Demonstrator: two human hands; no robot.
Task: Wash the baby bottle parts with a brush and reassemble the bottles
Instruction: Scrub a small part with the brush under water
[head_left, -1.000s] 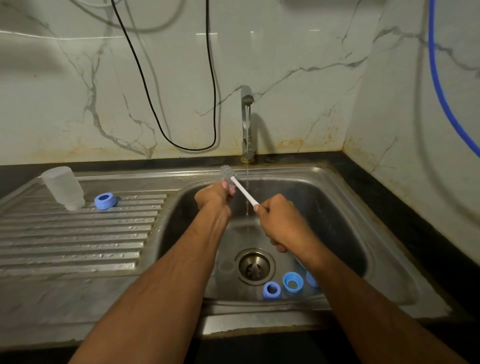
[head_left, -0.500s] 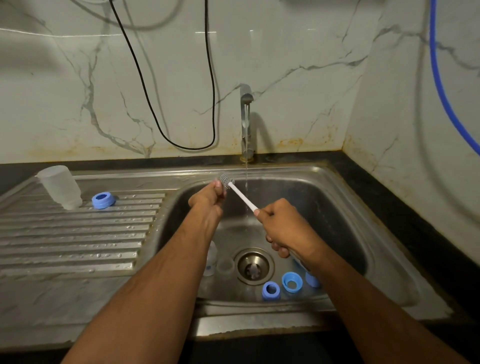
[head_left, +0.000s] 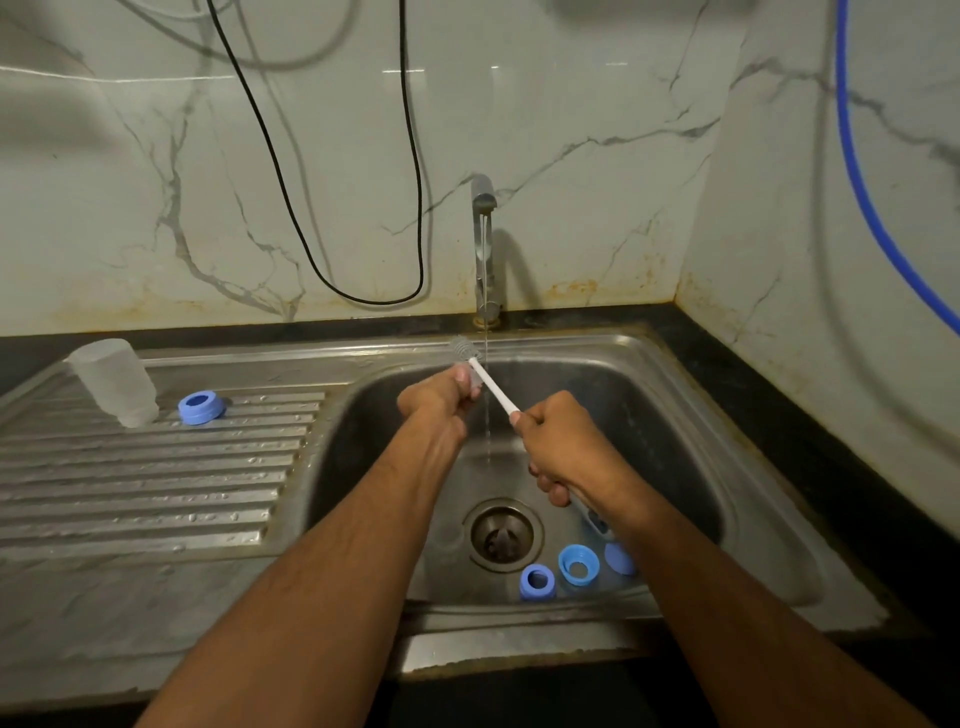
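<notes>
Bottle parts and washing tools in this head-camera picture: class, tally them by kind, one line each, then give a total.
Blue rings: 4
Clear bottle bodies, upside down on the drainboard: 1
Brushes: 1
Total: 6

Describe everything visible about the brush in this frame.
The brush has a slim white stick handle, plastic by its look, and a small grey bristled head. It slants up and to the left over the sink basin, head uppermost, beside the thin stream of tap water. The right hand grips the handle's lower end; the left hand touches it just below the head.
</notes>
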